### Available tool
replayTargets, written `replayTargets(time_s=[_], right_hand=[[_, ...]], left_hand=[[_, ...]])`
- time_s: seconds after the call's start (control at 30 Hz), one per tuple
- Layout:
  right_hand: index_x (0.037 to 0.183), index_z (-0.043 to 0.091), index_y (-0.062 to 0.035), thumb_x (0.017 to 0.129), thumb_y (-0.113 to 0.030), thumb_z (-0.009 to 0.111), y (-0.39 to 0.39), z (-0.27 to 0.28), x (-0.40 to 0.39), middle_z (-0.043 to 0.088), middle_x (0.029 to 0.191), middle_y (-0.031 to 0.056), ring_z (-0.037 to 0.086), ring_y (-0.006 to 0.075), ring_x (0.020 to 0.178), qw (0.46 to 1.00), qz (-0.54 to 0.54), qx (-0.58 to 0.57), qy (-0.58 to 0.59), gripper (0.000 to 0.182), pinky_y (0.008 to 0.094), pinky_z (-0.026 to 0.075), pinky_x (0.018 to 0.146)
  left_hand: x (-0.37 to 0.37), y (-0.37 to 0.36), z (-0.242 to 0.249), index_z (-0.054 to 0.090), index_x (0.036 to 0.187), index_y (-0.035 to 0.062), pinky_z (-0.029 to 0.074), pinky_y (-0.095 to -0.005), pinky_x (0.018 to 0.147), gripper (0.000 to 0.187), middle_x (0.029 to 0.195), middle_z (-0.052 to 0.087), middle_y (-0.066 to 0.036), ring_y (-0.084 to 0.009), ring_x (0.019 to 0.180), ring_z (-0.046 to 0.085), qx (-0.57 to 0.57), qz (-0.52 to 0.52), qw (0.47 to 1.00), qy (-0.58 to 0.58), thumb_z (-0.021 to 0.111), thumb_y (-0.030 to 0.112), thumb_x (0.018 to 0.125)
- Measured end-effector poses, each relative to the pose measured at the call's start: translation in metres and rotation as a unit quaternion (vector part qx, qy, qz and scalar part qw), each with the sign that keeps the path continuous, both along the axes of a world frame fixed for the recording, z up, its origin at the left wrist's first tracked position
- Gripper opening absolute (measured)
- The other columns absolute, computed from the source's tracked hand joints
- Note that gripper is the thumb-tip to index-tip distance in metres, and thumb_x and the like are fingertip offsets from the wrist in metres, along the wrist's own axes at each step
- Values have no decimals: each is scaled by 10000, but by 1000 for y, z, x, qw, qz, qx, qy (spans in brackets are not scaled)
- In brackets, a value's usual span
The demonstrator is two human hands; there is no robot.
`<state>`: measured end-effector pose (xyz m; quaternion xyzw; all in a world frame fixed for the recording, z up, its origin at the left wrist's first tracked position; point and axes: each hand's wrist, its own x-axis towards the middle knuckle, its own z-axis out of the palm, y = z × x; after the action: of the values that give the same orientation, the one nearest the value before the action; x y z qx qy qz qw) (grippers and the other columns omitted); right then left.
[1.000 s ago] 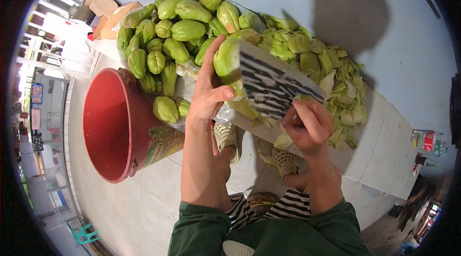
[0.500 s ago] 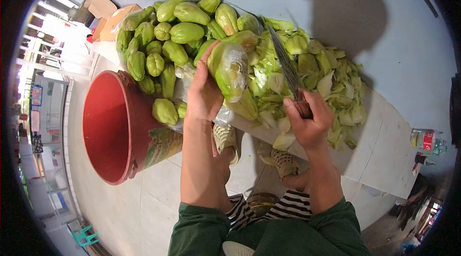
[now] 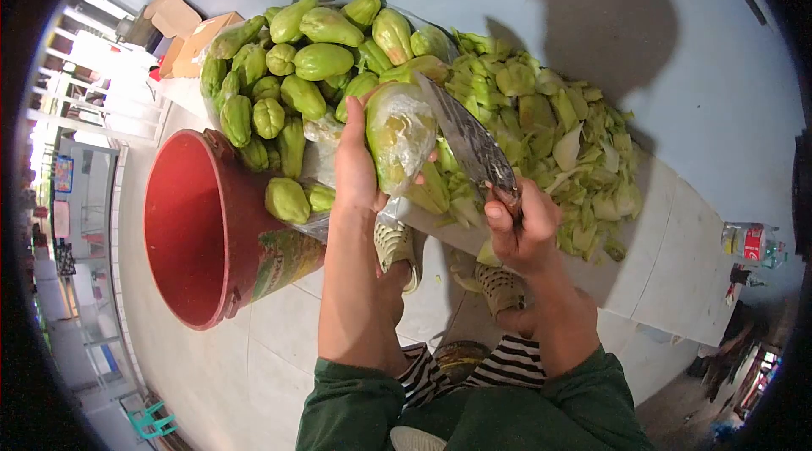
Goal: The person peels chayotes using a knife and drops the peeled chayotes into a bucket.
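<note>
My left hand (image 3: 357, 165) is wrapped round a chayote (image 3: 397, 134), whose facing side looks pale and glossy white. In my right hand (image 3: 531, 227) is the handle of a broad, wet-looking knife (image 3: 470, 140). The blade slants up and left, its tip close beside the chayote's upper right side. Behind my left hand lies a pile of whole green chayotes (image 3: 326, 62). Green peelings and cut pieces (image 3: 562, 134) are heaped beyond the knife, to the right.
A large red bucket (image 3: 227, 231) stands at the left on the tiled floor (image 3: 211, 366). Cardboard boxes (image 3: 199, 45) are behind the pile. At the far right is a plastic bottle (image 3: 748, 244). My feet in pale clogs (image 3: 396, 250) are below the ledge.
The knife has swung left and down, its blade now turned flatter and close to the chayote. My right hand has moved slightly left and lower; my left hand keeps its hold.
</note>
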<state>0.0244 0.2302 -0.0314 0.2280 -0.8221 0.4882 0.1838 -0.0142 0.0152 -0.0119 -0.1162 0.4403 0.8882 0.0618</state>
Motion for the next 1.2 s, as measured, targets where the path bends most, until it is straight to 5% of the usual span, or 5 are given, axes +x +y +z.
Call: replayTargets(time_s=[0.2, 0.57, 0.67, 0.87, 1.2], right_hand=[[986, 630, 9, 876, -268, 688, 6, -18, 4, 629, 689, 112, 640, 302, 590, 998, 18, -50, 23, 303, 384, 504, 546], [966, 608, 4, 885, -231, 681, 0, 2, -3, 590, 636, 114, 597, 262, 530, 977, 77, -78, -180, 259, 354, 471, 519], [964, 600, 19, 903, -221, 654, 7, -20, -3, 589, 617, 98, 575, 213, 497, 990, 65, -75, -97, 254, 327, 462, 502], [987, 586, 43, 1013, -260, 500, 2, -7, 5, 556, 615, 56, 493, 127, 465, 936, 80, -277, -200, 316, 289, 426, 459], [929, 614, 25, 975, -264, 579, 14, 4, -8, 560, 582, 16, 510, 93, 470, 909, 156, -206, -326, 295, 264, 412, 454]], left_hand=[[3, -1, -1, 477, 1348, 62, 550, -315, 464, 604, 985, 668, -141, -218, 658, 671, -83, -1, 997, 9, 258, 529, 1034], [-1, 0, -10, 504, 1328, 66, 597, -336, 568, 550, 1044, 657, -128, -198, 795, 683, -123, 11, 992, 37, 341, 497, 1028], [-3, -1, -15, 495, 1333, 68, 596, -338, 559, 548, 1032, 655, -124, -198, 790, 684, -178, 48, 981, 57, 339, 495, 1028], [3, -2, -1, 496, 1334, 28, 579, -332, 508, 526, 1014, 655, -134, -193, 727, 676, -72, 25, 996, 39, 378, 441, 1030], [8, -8, -10, 541, 1251, 46, 611, -411, 552, 511, 1045, 684, -150, -264, 808, 709, 10, -25, 999, -42, 476, 477, 984]])
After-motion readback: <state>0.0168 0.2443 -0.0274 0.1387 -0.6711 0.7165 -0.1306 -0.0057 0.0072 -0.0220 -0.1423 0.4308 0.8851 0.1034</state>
